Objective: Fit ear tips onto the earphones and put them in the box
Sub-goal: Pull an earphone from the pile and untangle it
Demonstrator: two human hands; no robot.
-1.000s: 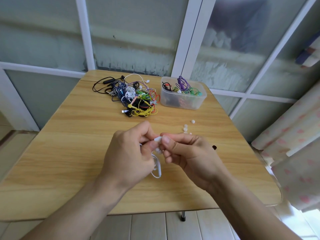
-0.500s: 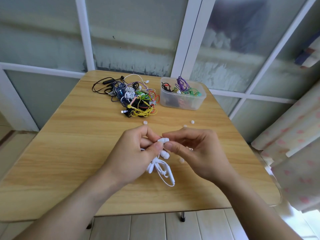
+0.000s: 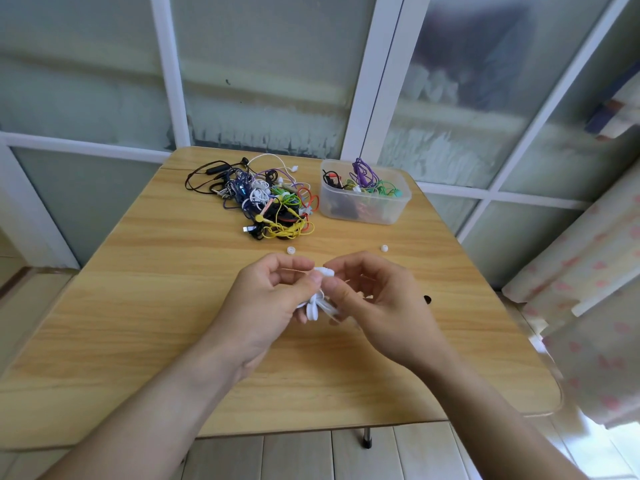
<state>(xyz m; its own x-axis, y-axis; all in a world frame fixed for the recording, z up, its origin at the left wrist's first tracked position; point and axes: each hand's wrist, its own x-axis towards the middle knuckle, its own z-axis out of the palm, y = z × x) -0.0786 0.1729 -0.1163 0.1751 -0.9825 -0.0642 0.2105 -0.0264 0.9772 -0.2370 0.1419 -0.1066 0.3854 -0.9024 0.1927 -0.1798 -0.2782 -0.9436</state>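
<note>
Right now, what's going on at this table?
A person holds white earphones over the wooden table; the left hand grips the bunched cable while the right hand pinches at the earbud. Two loose ear tips lie nearby. A tangled earphone pile waits beside the plastic box, which already holds some.

A home setting is suggested. A small wood-grain table (image 3: 138,306) with rounded corners is set against frosted glass panels (image 3: 263,81) in white frames. A pink-patterned curtain (image 3: 595,278) is hung at the right, and pale floorboards (image 3: 294,455) are seen below.
</note>
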